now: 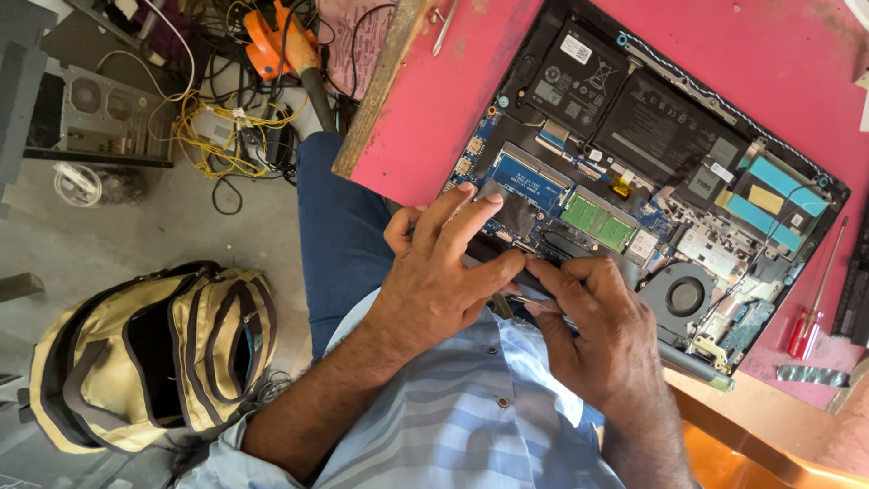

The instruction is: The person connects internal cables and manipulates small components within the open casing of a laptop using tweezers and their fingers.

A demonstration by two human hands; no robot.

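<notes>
An opened laptop (652,127) lies bottom-up on a pink table (425,109), its black battery, blue and green boards and round fan (685,296) exposed. My left hand (444,272) rests on the laptop's near edge, fingers spread over the board by the blue module. My right hand (602,317) is beside it, its fingertips pinching at a dark part along the same edge, near the left thumb. What lies between the fingers is hidden.
A red-handled screwdriver (808,321) lies at the table's right, a silvery strip (813,375) below it. A tan and black backpack (145,358) sits on the floor at left. Tangled yellow and black cables (222,127) and an orange tool (272,41) lie beyond my knee.
</notes>
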